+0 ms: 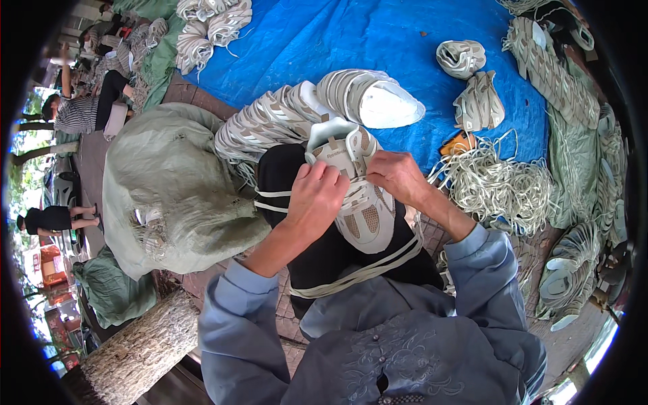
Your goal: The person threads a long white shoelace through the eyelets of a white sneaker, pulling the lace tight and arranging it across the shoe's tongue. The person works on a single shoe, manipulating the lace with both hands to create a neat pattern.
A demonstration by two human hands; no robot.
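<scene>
A beige and white sneaker upper [365,226] rests over my dark-trousered knees, its toe pointing toward me. My left hand [316,197] is closed at the left edge of its lacing, fingers curled and pinching the shoelace. On the opposite side my right hand [398,178] pinches the lace near the eyelets, thumb and forefinger together. A short stretch of lace shows between the two hands; the fingertips partly cover the eyelets. Loose pale laces [358,273] lie across my thighs, and more loop round my left knee.
Nested stacks of similar uppers [270,121] lie just beyond my knees, beside a blue tarp [290,40]. A tangled heap of laces [503,185] sits at right. Left stands a bulging grey-green sack [175,182], near a log [145,344]. Other people [81,111] are farther left.
</scene>
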